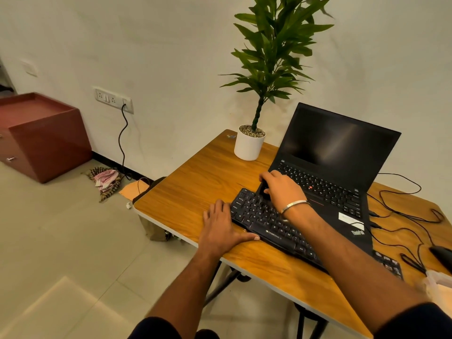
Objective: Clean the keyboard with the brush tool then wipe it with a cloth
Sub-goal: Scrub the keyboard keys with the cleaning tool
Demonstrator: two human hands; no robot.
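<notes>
A keyboard [269, 223] is brushed at its far left corner on a wooden desk [195, 182].

The keyboard, lying in front of an open laptop [342, 152], is apparently steadied by the left hand [220, 228], laid flat with fingers straight and thumb against its near edge. A dark brush tool [263, 190] is gripped in the curled fingers of the right hand [281, 189], tip down on the keys.
</notes>
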